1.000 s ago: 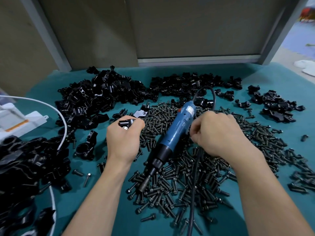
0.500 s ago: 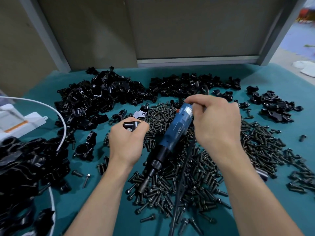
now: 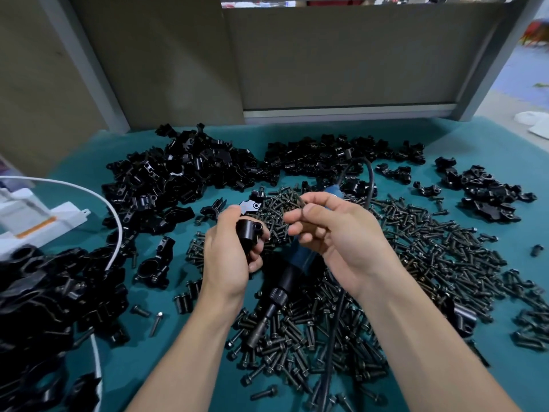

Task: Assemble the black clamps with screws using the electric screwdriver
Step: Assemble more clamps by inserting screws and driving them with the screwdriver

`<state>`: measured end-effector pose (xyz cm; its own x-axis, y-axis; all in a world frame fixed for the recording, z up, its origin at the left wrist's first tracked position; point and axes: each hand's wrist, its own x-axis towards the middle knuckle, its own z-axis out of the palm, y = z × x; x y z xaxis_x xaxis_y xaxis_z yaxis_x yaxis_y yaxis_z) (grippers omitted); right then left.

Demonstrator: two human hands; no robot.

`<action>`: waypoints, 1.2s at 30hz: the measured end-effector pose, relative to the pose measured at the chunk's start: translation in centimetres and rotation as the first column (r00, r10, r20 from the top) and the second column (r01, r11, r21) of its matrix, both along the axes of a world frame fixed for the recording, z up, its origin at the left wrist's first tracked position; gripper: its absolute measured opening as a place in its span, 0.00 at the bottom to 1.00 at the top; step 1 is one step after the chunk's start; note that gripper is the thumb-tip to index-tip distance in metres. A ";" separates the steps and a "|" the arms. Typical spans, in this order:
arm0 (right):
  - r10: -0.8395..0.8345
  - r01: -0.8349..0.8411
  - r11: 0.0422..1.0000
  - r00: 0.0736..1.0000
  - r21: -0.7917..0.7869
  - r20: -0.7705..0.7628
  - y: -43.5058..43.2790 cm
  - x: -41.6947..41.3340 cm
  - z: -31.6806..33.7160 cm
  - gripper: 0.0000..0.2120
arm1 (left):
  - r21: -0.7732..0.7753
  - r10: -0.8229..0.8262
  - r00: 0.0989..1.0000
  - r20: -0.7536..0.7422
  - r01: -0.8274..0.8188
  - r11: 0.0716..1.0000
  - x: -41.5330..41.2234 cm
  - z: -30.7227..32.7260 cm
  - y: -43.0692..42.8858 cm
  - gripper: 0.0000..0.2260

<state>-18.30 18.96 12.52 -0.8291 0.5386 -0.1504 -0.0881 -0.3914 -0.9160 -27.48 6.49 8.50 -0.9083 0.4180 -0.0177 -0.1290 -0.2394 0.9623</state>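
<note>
Head view: your left hand (image 3: 228,257) has come up off the table since half a second ago and now shows the clamp (image 3: 251,233) clearly. The fingers are curled round its body from below with the thumb over the top, a firm wrap. The bore and the small screw hole on its upper face point toward your other hand.

Just right of that grip, your right hand (image 3: 335,242) has left the electric screwdriver (image 3: 285,283), which it was touching half a second ago. It has swung in toward the clamp. Thumb and forefinger are pinched on what looks like a screw (image 3: 300,201), thin, dark and blurred, so not certain. The other fingers are loosely curled under. The pinch is near the clamp but not touching it.

The screwdriver lies loose on the screw pile (image 3: 416,248), below and between both grips with its bit toward you, and its cord (image 3: 329,352) runs down under your right wrist.

Judgement: you are in the screw-seating step. The screw is not yet in the hole and the driver isn't needed until it is started. The loose clamp pile (image 3: 178,173) sits beyond the left grip
</note>
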 end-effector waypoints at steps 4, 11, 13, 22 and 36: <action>-0.086 0.076 0.979 0.995 0.187 0.046 -0.5 -0.2 -0.3 0.08 | 0.058 -0.033 0.998 0.057 0.030 0.998 0.0 0.2 -0.1 0.21; -0.139 0.100 0.801 0.990 0.590 0.022 -0.9 -0.2 -0.8 0.07 | -0.009 -0.036 0.999 0.008 0.036 0.999 0.0 0.0 0.0 0.19; -0.108 0.079 0.798 0.994 0.597 0.013 -0.9 -0.2 -0.7 0.08 | -0.027 -0.025 1.000 -0.014 0.024 0.999 -0.1 0.0 -0.1 0.18; -0.071 0.044 0.817 0.997 0.576 0.026 -1.1 -0.2 -0.4 0.07 | -0.133 -0.006 0.995 -0.100 -0.008 0.991 -0.2 -0.1 -0.3 0.20; -0.223 0.083 0.598 0.973 0.797 0.065 -2.0 -0.1 -0.7 0.10 | -0.305 -0.129 0.849 -0.512 -0.039 0.952 0.0 0.1 -0.6 0.11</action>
<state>-18.42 17.00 11.82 -0.7289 0.6227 0.2846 0.0802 0.4904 -0.8678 -27.49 5.84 8.62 -0.7971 0.5099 0.3236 0.4067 0.0572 0.9118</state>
